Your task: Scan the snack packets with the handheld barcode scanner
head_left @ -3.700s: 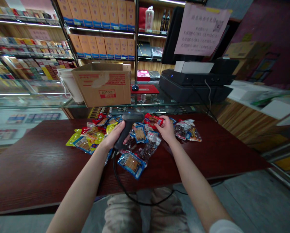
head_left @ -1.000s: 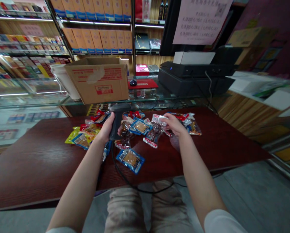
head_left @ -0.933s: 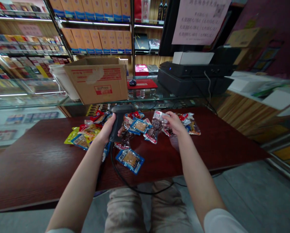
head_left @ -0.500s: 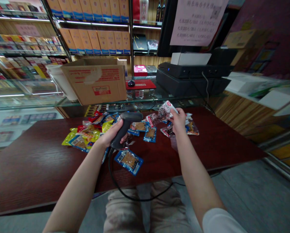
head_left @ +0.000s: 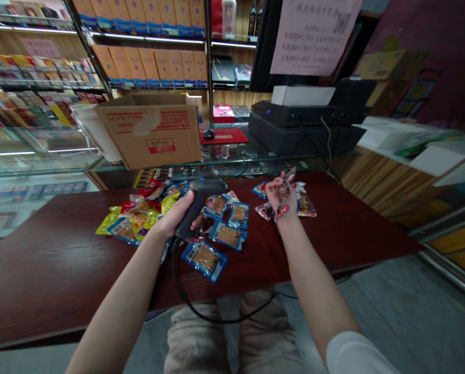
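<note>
My left hand (head_left: 173, 218) is shut around the grip of a black corded handheld barcode scanner (head_left: 198, 206), whose head points up and to the right. My right hand (head_left: 279, 200) pinches a clear snack packet (head_left: 283, 191) with dark contents, held above the far right of the table. Nearest below it lie a few more packets (head_left: 304, 206). Blue-edged vacuum packs (head_left: 204, 261) are spread under and right of the scanner, and a heap of yellow and red packets (head_left: 133, 218) lies to its left.
All this lies on a dark red wooden table (head_left: 53, 265). The scanner's black cable (head_left: 201, 315) hangs over the near edge towards my knees. Behind stand a glass counter, a cardboard box (head_left: 148, 132), a black till printer (head_left: 306, 124) and stocked shelves.
My right hand has risen from the packets with the clear packet and turned it upright. Blue-edged packs now lie more spread out, and the scanner has tilted slightly.
</note>
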Demonstrator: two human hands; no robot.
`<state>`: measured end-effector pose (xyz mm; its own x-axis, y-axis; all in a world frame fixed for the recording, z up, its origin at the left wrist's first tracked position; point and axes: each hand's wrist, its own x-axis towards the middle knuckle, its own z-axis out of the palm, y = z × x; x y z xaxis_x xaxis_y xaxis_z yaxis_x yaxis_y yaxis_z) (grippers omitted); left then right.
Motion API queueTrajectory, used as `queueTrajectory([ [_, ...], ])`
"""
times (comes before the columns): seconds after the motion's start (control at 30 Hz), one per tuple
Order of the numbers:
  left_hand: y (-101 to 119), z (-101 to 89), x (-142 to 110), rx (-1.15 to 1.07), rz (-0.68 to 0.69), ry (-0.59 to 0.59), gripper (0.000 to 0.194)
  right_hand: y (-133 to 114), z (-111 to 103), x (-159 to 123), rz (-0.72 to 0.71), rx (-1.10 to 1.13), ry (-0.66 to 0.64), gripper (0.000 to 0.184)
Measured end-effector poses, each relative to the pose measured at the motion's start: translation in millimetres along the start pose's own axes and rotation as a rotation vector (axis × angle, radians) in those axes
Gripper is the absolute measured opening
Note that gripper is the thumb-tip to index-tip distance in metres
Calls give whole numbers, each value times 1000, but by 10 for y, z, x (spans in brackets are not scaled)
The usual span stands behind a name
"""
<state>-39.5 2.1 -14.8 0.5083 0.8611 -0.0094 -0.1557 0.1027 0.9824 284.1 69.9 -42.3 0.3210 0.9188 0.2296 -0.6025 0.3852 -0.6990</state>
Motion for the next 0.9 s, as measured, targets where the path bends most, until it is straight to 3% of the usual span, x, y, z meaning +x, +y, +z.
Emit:
queueTrajectory([
  [0.17, 18, 25, -8, -4, -11, -11, 76, -3, 7, -95, -25, 230, -44, 35],
  [0.33, 85, 107, -64, 10, -45, -111, 76, -16, 6, -131, -45, 371, -103, 40],
  [0.53, 119, 204, -127, -3, -113, -245, 72, 8, 20, -137, -8, 233, -129, 28],
  [0.9, 117, 175, -103, 19, -111, -204, 74, 24, 97, -134, 59, -7, -203, 25],
])
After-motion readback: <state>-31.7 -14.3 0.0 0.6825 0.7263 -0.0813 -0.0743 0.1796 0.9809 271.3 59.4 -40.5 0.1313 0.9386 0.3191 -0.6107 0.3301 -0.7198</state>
